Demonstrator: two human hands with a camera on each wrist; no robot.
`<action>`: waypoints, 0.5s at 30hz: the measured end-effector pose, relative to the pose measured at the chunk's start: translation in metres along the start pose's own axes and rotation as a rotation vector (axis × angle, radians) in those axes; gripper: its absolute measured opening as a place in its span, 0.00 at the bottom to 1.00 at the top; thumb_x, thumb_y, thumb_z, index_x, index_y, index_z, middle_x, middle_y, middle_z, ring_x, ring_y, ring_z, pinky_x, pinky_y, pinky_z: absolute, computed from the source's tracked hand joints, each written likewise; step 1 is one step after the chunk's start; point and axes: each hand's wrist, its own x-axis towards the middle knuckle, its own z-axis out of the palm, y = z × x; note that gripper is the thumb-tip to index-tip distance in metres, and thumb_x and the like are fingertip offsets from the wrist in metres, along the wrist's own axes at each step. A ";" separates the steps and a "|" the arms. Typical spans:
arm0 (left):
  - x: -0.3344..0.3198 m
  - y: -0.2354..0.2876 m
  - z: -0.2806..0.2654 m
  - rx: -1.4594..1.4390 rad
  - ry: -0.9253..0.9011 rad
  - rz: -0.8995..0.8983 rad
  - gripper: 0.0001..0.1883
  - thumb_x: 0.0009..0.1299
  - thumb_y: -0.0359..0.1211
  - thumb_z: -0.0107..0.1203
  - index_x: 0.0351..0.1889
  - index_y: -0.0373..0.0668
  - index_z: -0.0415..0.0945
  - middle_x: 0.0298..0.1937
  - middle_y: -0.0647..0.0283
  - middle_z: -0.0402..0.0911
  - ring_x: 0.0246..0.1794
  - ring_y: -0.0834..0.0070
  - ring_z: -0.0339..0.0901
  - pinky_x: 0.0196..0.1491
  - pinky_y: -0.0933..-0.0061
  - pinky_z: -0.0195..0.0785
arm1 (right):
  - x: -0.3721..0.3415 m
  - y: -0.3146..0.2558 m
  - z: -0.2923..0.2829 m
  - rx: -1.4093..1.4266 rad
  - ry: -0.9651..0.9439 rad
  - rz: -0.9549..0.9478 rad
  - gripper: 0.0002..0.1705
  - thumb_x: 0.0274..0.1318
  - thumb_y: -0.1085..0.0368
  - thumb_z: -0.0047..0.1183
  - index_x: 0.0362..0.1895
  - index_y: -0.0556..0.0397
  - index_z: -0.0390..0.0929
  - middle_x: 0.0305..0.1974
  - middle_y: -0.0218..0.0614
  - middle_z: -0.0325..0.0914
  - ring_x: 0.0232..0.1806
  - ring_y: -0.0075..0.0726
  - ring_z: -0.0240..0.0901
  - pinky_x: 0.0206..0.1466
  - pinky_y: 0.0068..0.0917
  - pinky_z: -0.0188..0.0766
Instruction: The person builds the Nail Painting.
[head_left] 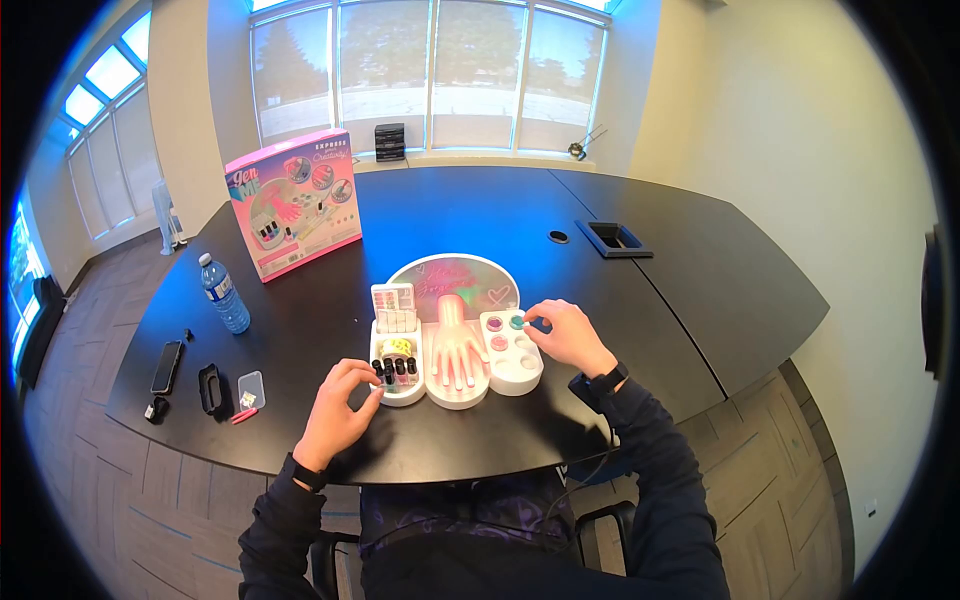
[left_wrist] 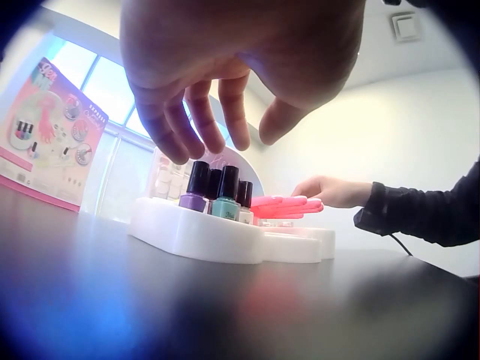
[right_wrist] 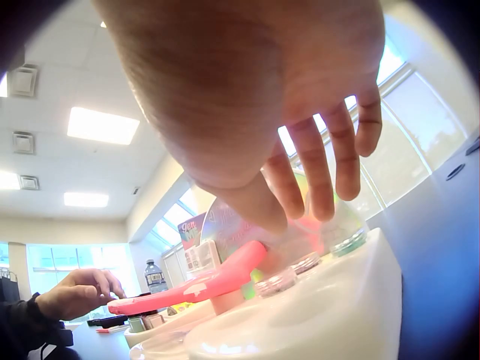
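A white nail-salon playset [head_left: 457, 398] stands on the table, with a pink model hand [head_left: 455, 345] in its middle. My left hand [head_left: 340, 405] hovers by its left section, fingers loosely bent and holding nothing. Just below those fingertips are several black-capped nail polish bottles, among them a purple one [left_wrist: 193, 199] and a teal one [left_wrist: 226, 202]. At the right section, my right hand [head_left: 568, 335] reaches over small glitter pots with relaxed, separated fingers. Its fingertips are close to the teal pot [right_wrist: 349, 242]; a purple pot [head_left: 494, 324] and a pink pot [head_left: 499, 343] sit beside it.
A pink product box [head_left: 295, 205] stands upright behind the set. Left of it is a water bottle [head_left: 224, 293]. A phone [head_left: 167, 367], a black strap [head_left: 210, 389] and a small clear case [head_left: 252, 389] lie on the left. A recessed table port [head_left: 613, 240] is at the back right.
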 end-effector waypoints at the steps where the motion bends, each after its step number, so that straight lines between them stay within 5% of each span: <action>1: 0.000 0.000 0.001 0.000 0.000 0.001 0.07 0.71 0.26 0.68 0.44 0.37 0.82 0.51 0.56 0.83 0.56 0.54 0.82 0.61 0.58 0.75 | -0.001 0.001 -0.001 0.009 0.001 0.024 0.10 0.63 0.57 0.68 0.45 0.45 0.90 0.41 0.35 0.88 0.47 0.48 0.83 0.53 0.46 0.77; 15: -0.003 0.005 0.007 0.127 -0.050 0.059 0.08 0.70 0.27 0.69 0.45 0.39 0.83 0.52 0.58 0.83 0.56 0.55 0.81 0.60 0.57 0.76 | -0.012 0.042 -0.009 -0.014 0.016 0.188 0.10 0.60 0.62 0.66 0.45 0.47 0.90 0.42 0.38 0.89 0.47 0.49 0.85 0.54 0.48 0.81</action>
